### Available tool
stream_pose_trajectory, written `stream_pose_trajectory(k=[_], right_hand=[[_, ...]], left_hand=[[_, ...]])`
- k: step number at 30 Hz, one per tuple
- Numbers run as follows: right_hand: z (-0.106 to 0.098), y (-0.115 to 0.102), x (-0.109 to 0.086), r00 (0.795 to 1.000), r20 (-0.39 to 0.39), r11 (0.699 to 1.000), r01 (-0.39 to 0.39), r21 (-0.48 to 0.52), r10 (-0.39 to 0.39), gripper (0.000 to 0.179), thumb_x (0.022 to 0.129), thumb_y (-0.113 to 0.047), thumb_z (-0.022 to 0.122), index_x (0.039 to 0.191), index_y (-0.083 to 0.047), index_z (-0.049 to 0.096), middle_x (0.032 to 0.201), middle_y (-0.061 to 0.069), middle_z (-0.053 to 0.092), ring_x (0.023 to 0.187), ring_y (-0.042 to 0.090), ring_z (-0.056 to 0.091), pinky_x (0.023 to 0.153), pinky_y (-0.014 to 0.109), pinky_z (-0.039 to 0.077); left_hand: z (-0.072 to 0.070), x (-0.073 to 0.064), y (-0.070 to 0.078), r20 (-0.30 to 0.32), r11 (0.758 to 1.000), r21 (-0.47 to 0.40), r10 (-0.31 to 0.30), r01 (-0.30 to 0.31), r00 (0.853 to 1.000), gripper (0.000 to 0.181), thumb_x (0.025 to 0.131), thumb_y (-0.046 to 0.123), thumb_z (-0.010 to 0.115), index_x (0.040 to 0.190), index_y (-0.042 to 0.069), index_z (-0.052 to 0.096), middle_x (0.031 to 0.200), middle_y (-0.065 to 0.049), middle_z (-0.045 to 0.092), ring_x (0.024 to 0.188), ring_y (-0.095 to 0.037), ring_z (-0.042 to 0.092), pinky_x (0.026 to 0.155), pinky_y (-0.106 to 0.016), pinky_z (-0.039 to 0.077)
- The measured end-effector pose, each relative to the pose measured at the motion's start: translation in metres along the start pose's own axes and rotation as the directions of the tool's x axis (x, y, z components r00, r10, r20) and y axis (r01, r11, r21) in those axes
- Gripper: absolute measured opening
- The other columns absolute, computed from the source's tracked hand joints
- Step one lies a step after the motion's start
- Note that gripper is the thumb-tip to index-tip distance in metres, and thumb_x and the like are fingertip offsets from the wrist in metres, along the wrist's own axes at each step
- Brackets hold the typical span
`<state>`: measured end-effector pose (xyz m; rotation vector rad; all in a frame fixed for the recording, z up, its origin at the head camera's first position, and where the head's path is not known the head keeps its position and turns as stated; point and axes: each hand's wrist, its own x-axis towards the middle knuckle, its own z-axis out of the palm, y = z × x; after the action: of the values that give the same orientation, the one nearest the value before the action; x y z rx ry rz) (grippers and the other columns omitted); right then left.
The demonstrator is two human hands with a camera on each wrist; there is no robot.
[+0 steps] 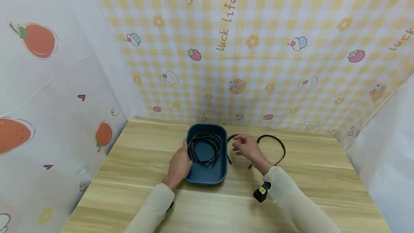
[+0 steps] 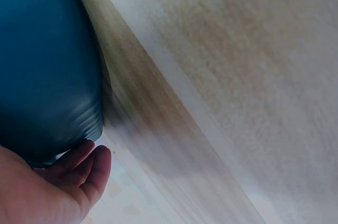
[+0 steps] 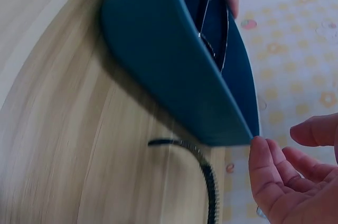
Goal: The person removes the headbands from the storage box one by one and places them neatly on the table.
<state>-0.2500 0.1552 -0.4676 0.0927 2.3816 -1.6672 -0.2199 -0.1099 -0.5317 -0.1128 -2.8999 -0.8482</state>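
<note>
A dark blue plastic bin (image 1: 207,180) sits on the table, with several dark headbands (image 1: 194,154) nested inside. My left hand (image 1: 179,164) grips the bin's left rim; the left wrist view shows its fingers (image 2: 97,174) curved against the outer wall. My right hand (image 1: 247,148) hovers just right of the bin, fingers loosely bent, with nothing in it. Beneath that hand lies a black toothed headband (image 3: 211,192), partly hidden by it in the head view. Another black headband (image 1: 281,143) rests on the table farther right.
The wood-grain table (image 1: 310,175) ends at the back against a checked cloth wall (image 1: 278,92). A white printed cloth (image 1: 64,125) hangs along the left side, with a pale one (image 1: 388,146) on the right. A small black device (image 1: 261,193) is strapped to my right wrist.
</note>
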Motion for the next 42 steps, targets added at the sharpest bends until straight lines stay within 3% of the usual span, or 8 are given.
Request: stream_pose_trajectory(k=[3, 10, 14, 20, 25, 29, 36, 42], right_hand=[[0.009, -0.004, 0.001, 1.000, 0.013, 1.000, 0.002, 0.010, -0.002, 0.035, 0.097, -0.005, 0.052, 0.130, 0.005, 0.058, 0.112, 0.025, 0.065, 0.100, 0.038, 0.066, 0.084, 0.044, 0.057], [0.025, -0.014, -0.001, 0.996, 0.086, 0.997, -0.023, 0.069, 0.017, 0.036, 0.098, -0.005, 0.054, 0.132, 0.007, 0.055, 0.116, 0.026, 0.063, 0.097, 0.031, 0.068, 0.087, 0.044, 0.056], [0.030, -0.017, -0.002, 0.990, 0.137, 0.996, -0.045, 0.071, 0.035, 0.038, 0.099, -0.006, 0.052, 0.135, 0.007, 0.051, 0.128, 0.029, 0.058, 0.110, 0.037, 0.064, 0.091, 0.043, 0.054], [0.044, -0.022, -0.004, 0.982, 0.176, 0.997, -0.070, 0.029, 0.064, 0.045, 0.098, -0.008, 0.056, 0.139, 0.008, 0.046, 0.136, 0.027, 0.053, 0.121, 0.038, 0.057, 0.099, 0.046, 0.049], [0.054, -0.026, -0.005, 0.976, 0.202, 0.996, -0.081, -0.036, 0.087, 0.059, 0.098, -0.017, 0.059, 0.147, 0.005, 0.037, 0.153, 0.025, 0.035, 0.135, 0.040, 0.043, 0.108, 0.053, 0.039], [0.060, -0.029, -0.004, 0.972, 0.202, 0.992, -0.110, -0.066, 0.121, 0.066, 0.097, -0.022, 0.061, 0.150, 0.004, 0.032, 0.157, 0.025, 0.028, 0.141, 0.042, 0.033, 0.112, 0.057, 0.032], [0.067, -0.028, 0.001, 0.972, 0.161, 0.982, -0.157, -0.109, 0.173, 0.071, 0.096, -0.024, 0.062, 0.151, 0.005, 0.029, 0.156, 0.026, 0.030, 0.141, 0.041, 0.035, 0.111, 0.055, 0.034], [0.069, -0.027, 0.000, 0.968, 0.168, 0.981, -0.177, -0.086, 0.189, 0.071, 0.095, -0.024, 0.062, 0.151, 0.005, 0.029, 0.156, 0.027, 0.030, 0.141, 0.041, 0.035, 0.111, 0.054, 0.034]], left_hand=[[0.001, -0.001, 0.000, 0.001, 1.000, -0.008, -0.008, 0.008, 1.000, 0.062, 0.093, -0.001, 0.049, 0.151, -0.008, 0.030, 0.113, -0.021, 0.067, 0.083, -0.027, 0.065, 0.068, -0.039, 0.052], [0.001, 0.000, -0.001, 0.006, 1.000, -0.006, -0.009, 0.009, 1.000, 0.063, 0.092, -0.002, 0.051, 0.152, -0.008, 0.029, 0.105, -0.020, 0.067, 0.077, -0.025, 0.062, 0.064, -0.037, 0.050], [0.001, 0.002, 0.001, 0.002, 1.000, -0.009, -0.003, 0.003, 1.000, 0.064, 0.092, -0.002, 0.051, 0.152, -0.008, 0.029, 0.104, -0.020, 0.067, 0.076, -0.025, 0.061, 0.063, -0.037, 0.050], [0.001, 0.001, 0.000, -0.004, 1.000, -0.012, -0.006, 0.005, 1.000, 0.064, 0.092, -0.002, 0.050, 0.152, -0.008, 0.029, 0.115, -0.022, 0.066, 0.088, -0.029, 0.065, 0.072, -0.041, 0.053], [0.002, 0.000, -0.001, -0.005, 1.000, -0.013, 0.002, -0.002, 1.000, 0.064, 0.091, -0.002, 0.051, 0.152, -0.009, 0.029, 0.114, -0.022, 0.066, 0.085, -0.029, 0.065, 0.068, -0.041, 0.053], [0.003, 0.001, 0.000, -0.004, 1.000, -0.013, -0.010, 0.010, 1.000, 0.064, 0.092, -0.002, 0.051, 0.152, -0.008, 0.029, 0.119, -0.023, 0.066, 0.087, -0.029, 0.066, 0.069, -0.040, 0.053], [0.002, 0.002, 0.003, -0.003, 1.000, -0.017, -0.004, 0.004, 1.000, 0.064, 0.092, -0.001, 0.051, 0.151, -0.008, 0.030, 0.121, -0.023, 0.065, 0.091, -0.030, 0.066, 0.073, -0.042, 0.054], [0.002, 0.001, 0.002, -0.001, 1.000, -0.010, -0.019, 0.019, 1.000, 0.063, 0.092, -0.002, 0.051, 0.152, -0.008, 0.030, 0.123, -0.023, 0.064, 0.093, -0.031, 0.067, 0.073, -0.043, 0.054]])
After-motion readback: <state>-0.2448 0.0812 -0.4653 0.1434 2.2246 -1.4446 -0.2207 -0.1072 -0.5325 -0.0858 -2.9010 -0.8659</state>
